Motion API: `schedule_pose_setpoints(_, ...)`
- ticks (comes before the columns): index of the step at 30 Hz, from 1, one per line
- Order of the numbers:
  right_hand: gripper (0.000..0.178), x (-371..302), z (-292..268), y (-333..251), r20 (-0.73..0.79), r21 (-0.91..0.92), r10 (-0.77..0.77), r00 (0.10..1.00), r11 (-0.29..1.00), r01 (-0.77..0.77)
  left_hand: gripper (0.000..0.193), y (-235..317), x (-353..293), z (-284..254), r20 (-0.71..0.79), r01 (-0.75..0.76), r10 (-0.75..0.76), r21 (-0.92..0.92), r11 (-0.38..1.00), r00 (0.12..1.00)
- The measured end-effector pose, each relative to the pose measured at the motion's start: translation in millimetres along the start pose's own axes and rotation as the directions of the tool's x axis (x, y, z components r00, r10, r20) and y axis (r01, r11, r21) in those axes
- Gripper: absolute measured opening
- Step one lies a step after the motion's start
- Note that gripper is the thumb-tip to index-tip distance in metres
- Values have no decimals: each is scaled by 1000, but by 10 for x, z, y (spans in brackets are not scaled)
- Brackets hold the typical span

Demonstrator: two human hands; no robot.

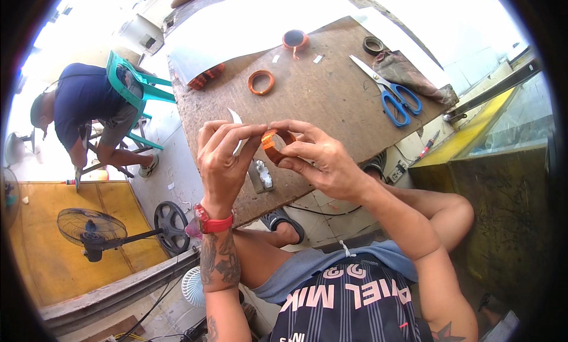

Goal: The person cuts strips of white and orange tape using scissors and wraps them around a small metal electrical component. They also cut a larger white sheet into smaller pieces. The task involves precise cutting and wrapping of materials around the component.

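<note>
My right hand (322, 161) grips an orange-brown ring (273, 148) between thumb and fingers, raised over the near edge of the table. My left hand (225, 155), wearing a red watch, has its fingertips pinched together at the ring's upper left side. A thin white curved strip (235, 115) shows behind the left fingers; whether they hold it I cannot tell. Farther off, another orange ring (261, 82) lies flat. Beyond it stands an orange-wrapped roll (295, 40) with a short tail hanging down.
Blue-handled scissors (397, 99) lie at the table's right, beside a dark cloth (408, 76) and a tape roll (373, 45). A small white object (264, 175) sits near the front edge. A white sheet (254, 22) covers the far side. Left, a person bends near a green chair (139, 87).
</note>
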State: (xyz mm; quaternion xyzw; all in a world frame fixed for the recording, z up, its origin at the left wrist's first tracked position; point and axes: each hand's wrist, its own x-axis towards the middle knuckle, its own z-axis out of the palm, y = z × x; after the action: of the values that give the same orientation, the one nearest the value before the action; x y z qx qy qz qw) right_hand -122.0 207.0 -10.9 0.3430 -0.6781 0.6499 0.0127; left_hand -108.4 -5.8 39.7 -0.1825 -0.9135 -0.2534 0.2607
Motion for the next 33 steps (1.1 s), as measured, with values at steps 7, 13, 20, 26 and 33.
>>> schedule_pose_setpoints(7,18,141,-619,55,428,-113,0,904,992,54,30,4,17,-63,268,-381,331,162,910,905)
schedule_pose_setpoints(13,18,91,-454,94,297,-107,-54,953,990,89,33,0,44,-50,154,-332,310,144,932,938)
schedule_pose_setpoints(20,22,100,-178,137,75,-260,-168,983,948,182,47,107,-38,-82,200,351,-303,-287,891,932)
schedule_pose_setpoints(26,22,128,-47,167,-5,-296,-221,975,932,210,54,76,-97,-103,278,398,-306,-386,832,911)
schedule_pose_setpoints(33,27,158,-22,178,14,-398,-248,969,887,233,48,201,-105,-115,247,444,-390,-224,868,887)
